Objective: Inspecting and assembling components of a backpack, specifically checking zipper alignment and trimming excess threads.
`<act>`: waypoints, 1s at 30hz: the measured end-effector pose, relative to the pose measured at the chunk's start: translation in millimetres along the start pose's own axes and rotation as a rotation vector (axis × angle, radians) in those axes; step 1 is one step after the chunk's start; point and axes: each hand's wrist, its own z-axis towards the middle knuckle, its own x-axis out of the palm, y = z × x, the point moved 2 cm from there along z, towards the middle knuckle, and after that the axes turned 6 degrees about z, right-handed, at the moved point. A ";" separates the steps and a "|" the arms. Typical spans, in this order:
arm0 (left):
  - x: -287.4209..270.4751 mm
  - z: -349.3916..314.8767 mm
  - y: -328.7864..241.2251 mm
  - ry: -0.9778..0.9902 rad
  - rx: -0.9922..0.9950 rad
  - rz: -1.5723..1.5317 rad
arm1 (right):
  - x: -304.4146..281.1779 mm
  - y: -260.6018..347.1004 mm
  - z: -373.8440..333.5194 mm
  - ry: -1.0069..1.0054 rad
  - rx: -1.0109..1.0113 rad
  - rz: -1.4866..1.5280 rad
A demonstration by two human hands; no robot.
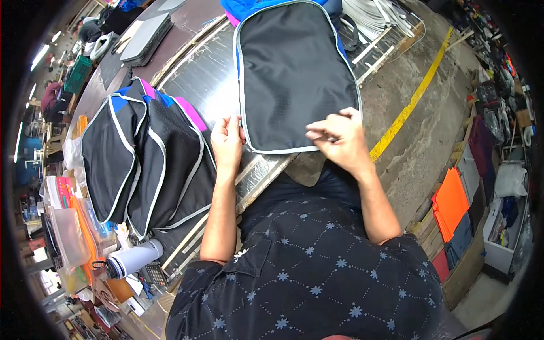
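Observation:
A black fabric backpack panel (294, 73) with pale grey piping lies in front of me at the table's edge, with blue fabric (255, 7) showing behind its top. My left hand (228, 144) is closed at the panel's lower left edge, fingertips pinched on the piping. Over the lower right part hovers my right hand (340, 141), its thumb and finger drawn together, slightly blurred. Whether something small sits in that pinch I cannot make out. Left of my left forearm, several black pieces with the same piping (150, 158) and blue and pink parts are heaped together.
A stack of grey sheets (147, 39) lies farther up the table (201, 68). White strips (379, 17) are bundled at the far right. Near my left elbow are a pale bottle (135, 259) and a calculator (154, 274). Orange fabric (450, 204) hangs at the right, past a yellow floor line (411, 102).

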 end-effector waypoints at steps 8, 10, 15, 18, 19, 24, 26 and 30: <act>0.7 -3.1 6.4 0.049 -0.005 -0.122 | 34.2 4.0 0.4 0.201 -0.093 -0.046; -7.4 -5.3 12.4 0.036 -0.005 -0.097 | 22.9 4.8 -2.0 0.134 -0.043 -0.044; -26.0 -18.1 8.0 0.019 0.078 -0.076 | -49.6 -34.2 -22.0 -0.305 0.279 -0.134; -22.0 -19.5 3.3 0.031 0.049 -0.005 | -93.3 -73.9 -53.4 -0.450 0.709 -0.034; -20.1 -17.2 2.6 0.035 0.049 -0.007 | -102.6 -79.8 -62.6 -0.476 0.735 -0.059; -8.3 -19.0 -7.6 -0.010 0.148 0.028 | -94.1 -87.1 -62.8 -0.572 0.610 -0.013; 15.3 -21.4 -28.9 -0.061 0.465 0.236 | -84.4 -90.6 -58.0 -0.566 0.538 0.144; 86.7 -12.6 -103.6 0.394 1.237 0.743 | -59.3 -21.5 -18.7 -0.414 0.426 0.354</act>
